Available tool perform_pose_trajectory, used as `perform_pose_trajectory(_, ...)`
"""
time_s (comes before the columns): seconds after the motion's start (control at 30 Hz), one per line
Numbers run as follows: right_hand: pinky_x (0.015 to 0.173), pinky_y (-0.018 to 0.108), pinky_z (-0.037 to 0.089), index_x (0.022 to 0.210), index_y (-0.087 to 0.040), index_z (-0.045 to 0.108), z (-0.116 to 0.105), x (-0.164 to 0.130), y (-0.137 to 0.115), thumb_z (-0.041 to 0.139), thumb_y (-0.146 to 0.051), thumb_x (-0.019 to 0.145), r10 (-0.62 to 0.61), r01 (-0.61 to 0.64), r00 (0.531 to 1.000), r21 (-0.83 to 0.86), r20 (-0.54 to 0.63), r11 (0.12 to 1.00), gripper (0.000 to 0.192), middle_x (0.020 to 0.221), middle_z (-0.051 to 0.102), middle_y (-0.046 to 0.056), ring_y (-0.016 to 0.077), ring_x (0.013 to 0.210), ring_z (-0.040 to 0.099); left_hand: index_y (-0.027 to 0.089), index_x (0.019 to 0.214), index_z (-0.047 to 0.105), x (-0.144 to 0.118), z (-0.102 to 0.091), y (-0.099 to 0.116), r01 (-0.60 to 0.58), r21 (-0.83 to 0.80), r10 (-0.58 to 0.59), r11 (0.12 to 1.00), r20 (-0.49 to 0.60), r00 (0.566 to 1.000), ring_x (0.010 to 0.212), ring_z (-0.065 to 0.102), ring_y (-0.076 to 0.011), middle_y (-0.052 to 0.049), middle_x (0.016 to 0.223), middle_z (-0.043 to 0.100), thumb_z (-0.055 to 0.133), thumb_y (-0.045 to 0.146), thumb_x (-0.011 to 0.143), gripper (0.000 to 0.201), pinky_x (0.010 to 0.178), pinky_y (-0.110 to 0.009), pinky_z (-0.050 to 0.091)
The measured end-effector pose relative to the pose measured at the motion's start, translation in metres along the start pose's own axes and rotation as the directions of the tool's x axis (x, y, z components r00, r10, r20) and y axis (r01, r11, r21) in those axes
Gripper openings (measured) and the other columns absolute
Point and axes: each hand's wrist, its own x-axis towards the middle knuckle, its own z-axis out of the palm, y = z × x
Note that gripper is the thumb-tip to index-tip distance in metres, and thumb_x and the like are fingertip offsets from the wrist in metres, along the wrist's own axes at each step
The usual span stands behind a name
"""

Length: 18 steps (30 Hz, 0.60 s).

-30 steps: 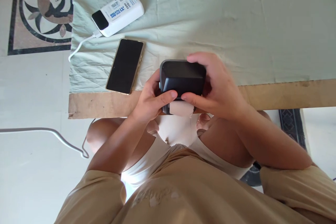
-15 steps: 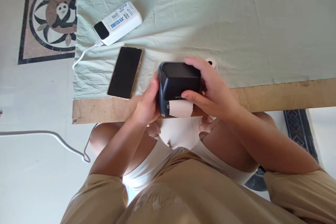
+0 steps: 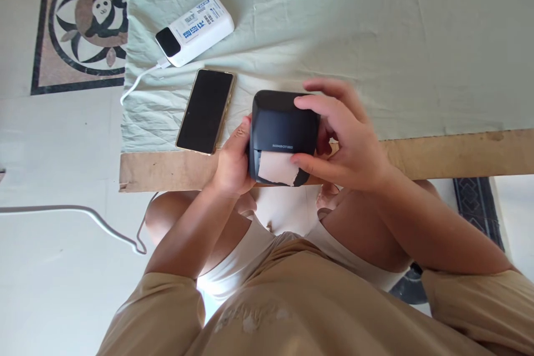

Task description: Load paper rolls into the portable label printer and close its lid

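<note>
A small black box-shaped printer (image 3: 283, 125) sits at the near edge of the table, with a strip of pale paper (image 3: 276, 167) coming out of its front slot. My left hand (image 3: 233, 158) grips its left side. My right hand (image 3: 348, 133) wraps over its right side, fingers on the top and thumb touching the paper's torn end. A black phone (image 3: 206, 110) lies face up just left of the printer. Beyond it rests a white power bank (image 3: 195, 29) with a white cable (image 3: 139, 79) plugged in.
A pale green cloth (image 3: 396, 39) covers the table; a bare brown strip (image 3: 450, 153) runs along its near edge. A patterned mat with a panda (image 3: 83, 16) lies on the floor at left. A white cable (image 3: 83, 217) trails over the floor. My knees are under the table edge.
The printer has been tipped so its top and front slot face me more. My left thumb has come off the front; my right thumb now rests on the paper. A small white roll seen behind it is hidden again.
</note>
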Motion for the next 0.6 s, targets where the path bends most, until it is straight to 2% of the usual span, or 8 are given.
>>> perform_pose_trajectory(0.1,0.072,0.045,0.069,0.136,-0.035,0.070,0.002,0.001,0.005,0.084,-0.065,0.101,-0.057,0.056,0.976,-0.013,-0.211,0.998,0.048,0.115,0.075,0.007,0.0235,0.085,0.075,0.023,0.105,0.080,0.001,0.000,-0.002,-0.039,-0.036,0.043,0.999,0.119,0.992,0.159,0.068,-0.0449,-0.011,0.114,0.089,0.078,0.062,0.102,0.039,0.123,-0.051,0.067)
perform_pose_trajectory(0.13,0.068,0.043,0.065,0.129,-0.035,0.070,0.004,0.002,0.006,0.083,-0.066,0.102,-0.065,0.074,0.953,0.018,-0.297,0.997,0.043,0.092,0.068,0.001,0.0202,0.072,0.068,0.023,0.106,0.080,0.001,0.000,-0.004,-0.070,-0.040,0.076,0.997,0.164,0.984,0.159,0.067,-0.0451,-0.011,0.118,0.089,0.081,0.062,0.099,0.040,0.123,-0.052,0.066)
perform_pose_trajectory(0.2,0.059,0.037,0.054,0.112,-0.035,0.065,0.007,0.005,0.005,0.078,-0.064,0.107,-0.025,0.085,0.902,0.119,-0.431,0.989,0.033,0.071,0.050,-0.006,0.0160,0.056,0.052,0.023,0.109,0.080,0.001,-0.003,-0.007,-0.125,-0.029,0.128,0.992,0.232,0.964,0.160,0.068,-0.0441,-0.010,0.121,0.088,0.090,0.060,0.094,0.041,0.124,-0.053,0.066)
perform_pose_trajectory(0.23,0.054,0.035,0.048,0.103,-0.034,0.061,0.008,0.007,0.003,0.075,-0.063,0.109,0.009,0.080,0.881,0.168,-0.474,0.983,0.033,0.070,0.047,-0.006,0.0148,0.053,0.047,0.023,0.112,0.081,0.001,-0.005,-0.008,-0.141,-0.024,0.142,0.990,0.253,0.957,0.159,0.068,-0.0432,-0.009,0.119,0.088,0.094,0.057,0.091,0.042,0.124,-0.053,0.066)
perform_pose_trajectory(0.3,0.049,0.033,0.040,0.091,-0.031,0.050,0.008,0.010,0.001,0.073,-0.064,0.110,0.057,0.067,0.852,0.216,-0.520,0.974,0.045,0.075,0.058,-0.005,0.0129,0.052,0.045,0.023,0.116,0.082,0.002,-0.007,-0.009,-0.142,-0.031,0.145,0.989,0.267,0.953,0.158,0.069,-0.0416,-0.008,0.116,0.088,0.097,0.051,0.089,0.042,0.125,-0.052,0.066)
perform_pose_trajectory(0.4,0.053,0.031,0.045,0.084,-0.027,0.044,0.005,0.012,-0.001,0.070,-0.054,0.110,0.034,0.076,0.870,0.201,-0.493,0.977,0.046,0.093,0.079,-0.002,0.0117,0.058,0.056,0.023,0.113,0.081,0.004,-0.009,-0.010,-0.130,-0.036,0.135,0.991,0.278,0.951,0.157,0.070,-0.0416,-0.008,0.119,0.088,0.095,0.054,0.092,0.040,0.125,-0.052,0.066)
perform_pose_trajectory(0.53,0.064,0.034,0.049,0.096,-0.027,0.069,-0.002,0.010,-0.003,0.067,-0.027,0.102,-0.088,0.037,0.955,-0.182,-0.282,0.983,0.006,0.097,0.086,0.000,0.0142,0.066,0.068,0.023,0.116,0.081,0.004,-0.009,-0.012,-0.209,0.044,0.187,0.977,0.296,0.937,0.157,0.069,-0.0411,-0.008,0.129,0.086,0.095,0.064,0.092,0.050,0.114,-0.045,0.070)
perform_pose_trajectory(0.6,0.070,0.036,0.052,0.112,-0.027,0.081,-0.005,0.009,-0.005,0.065,-0.025,0.102,-0.061,0.018,0.992,-0.355,-0.110,0.935,0.019,0.110,0.089,0.002,0.0193,0.084,0.078,0.025,0.121,0.081,0.003,-0.009,-0.014,-0.248,0.088,0.211,0.965,0.305,0.929,0.155,0.070,-0.0401,-0.008,0.130,0.085,0.095,0.067,0.092,0.054,0.103,-0.040,0.071)
